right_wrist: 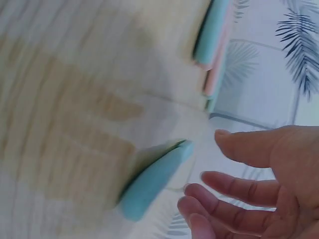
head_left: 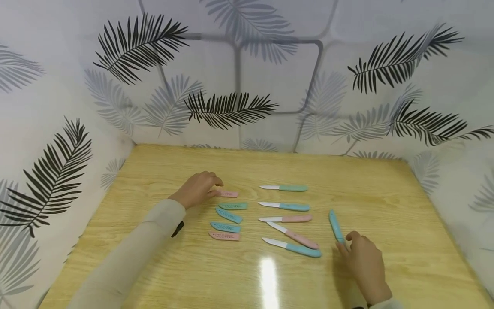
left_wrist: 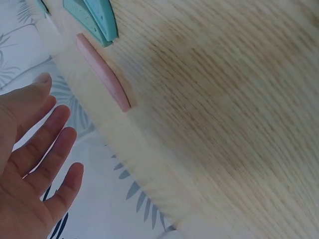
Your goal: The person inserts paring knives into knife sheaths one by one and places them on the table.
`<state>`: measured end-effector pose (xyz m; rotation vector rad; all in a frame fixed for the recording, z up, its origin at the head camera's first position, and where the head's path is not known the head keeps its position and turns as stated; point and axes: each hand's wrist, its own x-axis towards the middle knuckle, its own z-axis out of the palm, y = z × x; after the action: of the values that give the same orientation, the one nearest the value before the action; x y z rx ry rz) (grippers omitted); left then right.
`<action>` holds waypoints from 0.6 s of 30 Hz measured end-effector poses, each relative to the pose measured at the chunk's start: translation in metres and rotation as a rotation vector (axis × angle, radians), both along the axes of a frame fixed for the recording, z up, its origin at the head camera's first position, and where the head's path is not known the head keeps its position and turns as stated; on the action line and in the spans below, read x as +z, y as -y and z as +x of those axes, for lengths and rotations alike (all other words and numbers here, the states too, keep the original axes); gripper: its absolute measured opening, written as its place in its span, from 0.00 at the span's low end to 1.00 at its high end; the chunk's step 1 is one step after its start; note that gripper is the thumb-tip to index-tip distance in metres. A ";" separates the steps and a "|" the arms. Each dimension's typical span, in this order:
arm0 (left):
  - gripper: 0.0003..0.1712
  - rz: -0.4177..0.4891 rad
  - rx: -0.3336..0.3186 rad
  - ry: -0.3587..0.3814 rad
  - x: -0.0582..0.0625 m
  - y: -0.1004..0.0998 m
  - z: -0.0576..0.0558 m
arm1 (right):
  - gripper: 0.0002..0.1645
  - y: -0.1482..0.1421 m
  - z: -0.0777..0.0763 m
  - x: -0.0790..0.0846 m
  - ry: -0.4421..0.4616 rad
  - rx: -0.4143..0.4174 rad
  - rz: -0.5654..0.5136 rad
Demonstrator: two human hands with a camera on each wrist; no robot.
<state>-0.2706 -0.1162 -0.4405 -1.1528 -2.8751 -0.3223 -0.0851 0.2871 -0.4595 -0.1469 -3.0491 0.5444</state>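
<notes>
My left hand hovers by a pink blade sheath at the far end of a column of sheaths. In the left wrist view its fingers are relaxed and apart from the pink sheath. Below it in the head view lie a green sheath, two blue sheaths and another pink sheath. On the right, my right hand is beside a blue knife with no bare blade showing. The right wrist view shows its loosely bent fingers apart from that blue knife.
Between the hands, several paring knives lie with bare white blades pointing left: a green one, a blue one, two crossing pink ones and a nearer blue one. Leaf-patterned sheeting borders the wooden table.
</notes>
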 end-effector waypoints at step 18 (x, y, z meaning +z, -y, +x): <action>0.14 -0.075 0.061 0.190 -0.017 -0.022 -0.020 | 0.15 0.039 0.026 0.020 -0.168 0.013 -0.061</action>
<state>-0.2904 -0.0945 -0.4578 -1.0988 -3.1048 -0.3425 -0.0588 0.2481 -0.4394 -0.0792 -2.8745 0.6178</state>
